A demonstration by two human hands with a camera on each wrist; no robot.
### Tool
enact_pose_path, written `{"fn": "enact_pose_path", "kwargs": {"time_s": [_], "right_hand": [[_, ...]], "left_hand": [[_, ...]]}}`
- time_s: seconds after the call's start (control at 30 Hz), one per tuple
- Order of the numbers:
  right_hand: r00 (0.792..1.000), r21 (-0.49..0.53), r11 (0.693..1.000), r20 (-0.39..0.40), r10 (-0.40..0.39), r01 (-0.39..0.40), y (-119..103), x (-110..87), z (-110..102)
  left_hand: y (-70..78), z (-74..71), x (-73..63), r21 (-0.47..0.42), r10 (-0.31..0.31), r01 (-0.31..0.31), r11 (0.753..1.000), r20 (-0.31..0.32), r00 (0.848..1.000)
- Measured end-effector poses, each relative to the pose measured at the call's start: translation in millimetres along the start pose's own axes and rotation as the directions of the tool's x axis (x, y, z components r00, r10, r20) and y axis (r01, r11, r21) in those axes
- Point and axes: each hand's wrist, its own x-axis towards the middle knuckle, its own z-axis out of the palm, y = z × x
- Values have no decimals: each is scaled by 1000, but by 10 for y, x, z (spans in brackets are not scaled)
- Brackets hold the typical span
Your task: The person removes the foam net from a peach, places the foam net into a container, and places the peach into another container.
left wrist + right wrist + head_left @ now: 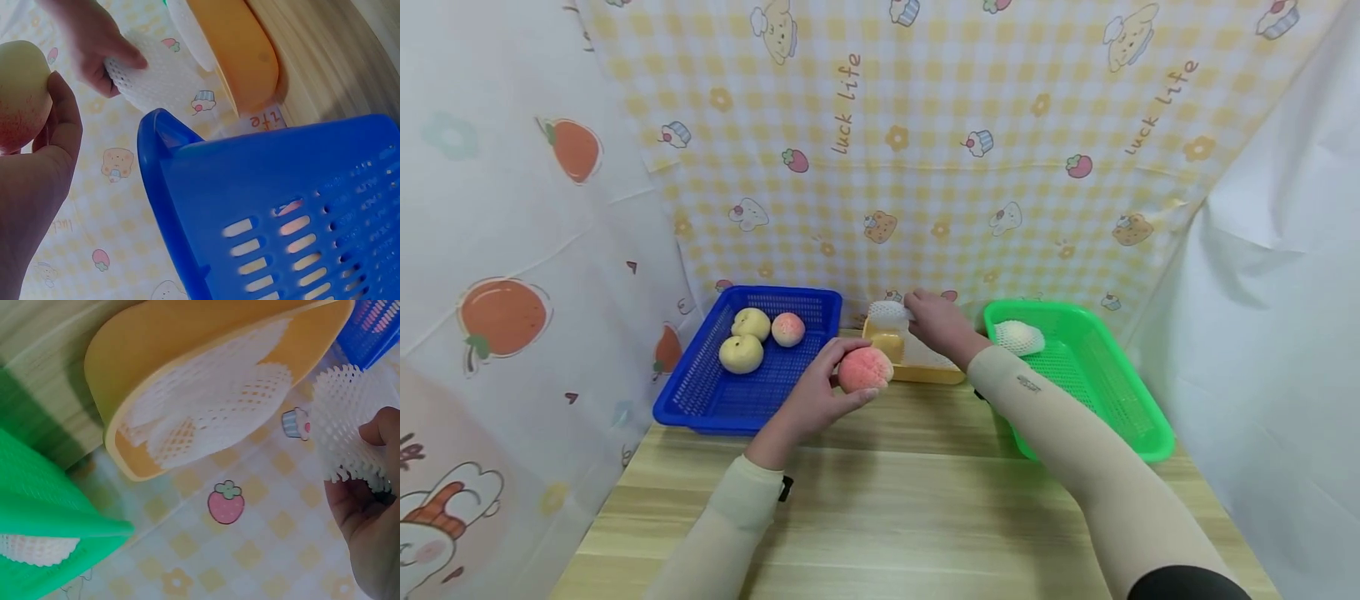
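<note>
My left hand (820,396) grips a pink peach (865,370) over the table, just right of the blue basket. In the left wrist view the peach (24,94) shows a pale yellow side with red speckles. My right hand (943,323) pinches a white foam net sleeve (889,313) by its end, above a yellow bin (928,374). Seen from the right wrist, this foam net (350,419) hangs open-ended and hollow between thumb and fingers. More white foam nets (219,394) lie inside the yellow bin.
A blue basket (700,421) on the left holds several peaches, pale yellow ones (741,354) and a pinkish one (788,329). On the right stands a green basket (1150,446) with a foam-netted item (1019,337). A patterned cloth (895,192) hangs behind the wooden table (880,525).
</note>
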Motion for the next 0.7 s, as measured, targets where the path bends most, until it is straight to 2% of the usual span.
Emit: {"fn": "enact_pose_path", "kwargs": {"time_s": [0.2, 0.37, 0.53, 0.7], "right_hand": [[1000, -50, 999, 2, -12, 12, 74, 90, 149], [993, -119, 988, 78, -85, 94, 96, 116, 316], [969, -121, 977, 194, -152, 178, 24, 115, 389], [938, -51, 983, 312, -150, 174, -18, 110, 414]], "left_hand": [[-16, -13, -6, -18, -9, 9, 1000, -4, 1000], [-2, -12, -11, -14, -20, 20, 1000, 3, 1000], [-32, -18, -11, -16, -25, 25, 1000, 3, 1000], [-69, -30, -7, -5, -23, 23, 1000, 2, 1000]]}}
